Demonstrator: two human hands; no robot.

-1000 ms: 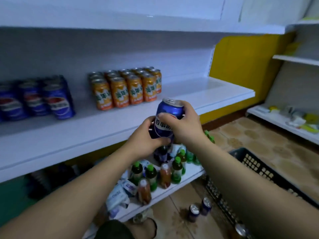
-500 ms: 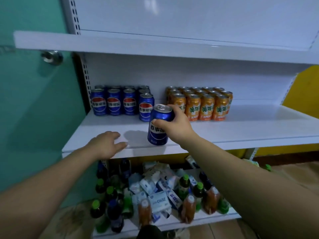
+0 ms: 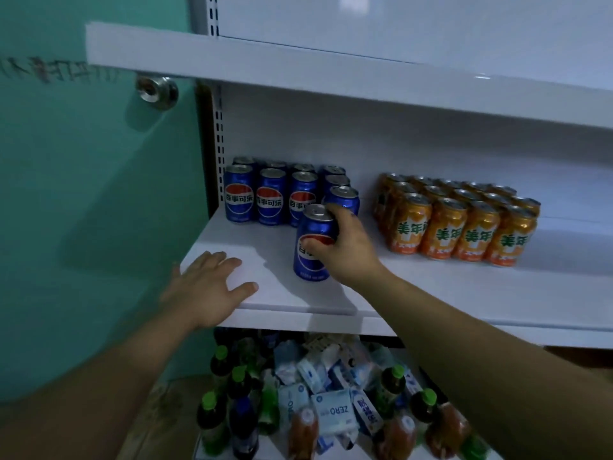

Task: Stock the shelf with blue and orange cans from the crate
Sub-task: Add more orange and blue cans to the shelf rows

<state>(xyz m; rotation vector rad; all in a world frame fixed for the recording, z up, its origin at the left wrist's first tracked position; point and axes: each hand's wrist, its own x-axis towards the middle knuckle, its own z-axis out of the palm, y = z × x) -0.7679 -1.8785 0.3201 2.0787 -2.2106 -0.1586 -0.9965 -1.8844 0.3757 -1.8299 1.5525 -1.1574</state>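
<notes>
Risk at centre frame: right hand [image 3: 348,250], clamped round a blue can [image 3: 310,264], could knock the blue row [image 3: 270,202] behind; left hand [image 3: 207,290] lies flat on the shelf [image 3: 431,293].

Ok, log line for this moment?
right hand: grips blue can upright on shelf | left hand: flat on shelf | orange cans: at right

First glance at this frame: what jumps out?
The right hand grips an upright blue can just in front of the block of blue cans at the left back of the white shelf. To their right stands a tight block of orange cans. The left hand rests flat on the shelf's front left corner.
</notes>
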